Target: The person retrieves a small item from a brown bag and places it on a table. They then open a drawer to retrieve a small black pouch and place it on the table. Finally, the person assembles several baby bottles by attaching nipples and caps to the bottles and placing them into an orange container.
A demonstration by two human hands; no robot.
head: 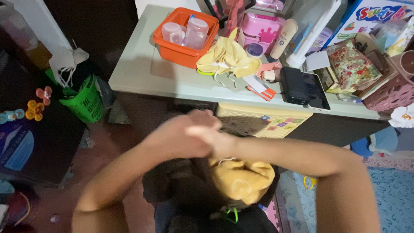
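Hands are meeting in the middle: my left hand (179, 140) is covering my right hand (215, 142), fingers curled together, but I cannot tell what they are clamping. Yellow cloth (241, 179) is lying just below them, on a dark garment (181, 185), nearer my right hand. Motion is blurring the fingers; behind, the desk (138, 64) is carrying an orange bin (181, 51).

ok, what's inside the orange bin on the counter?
The orange bin holds two clear, pinkish plastic containers, side by side and upright. Something blue shows between them; too small to identify. The bin's floor is covered by them, so anything lower down is unseen.
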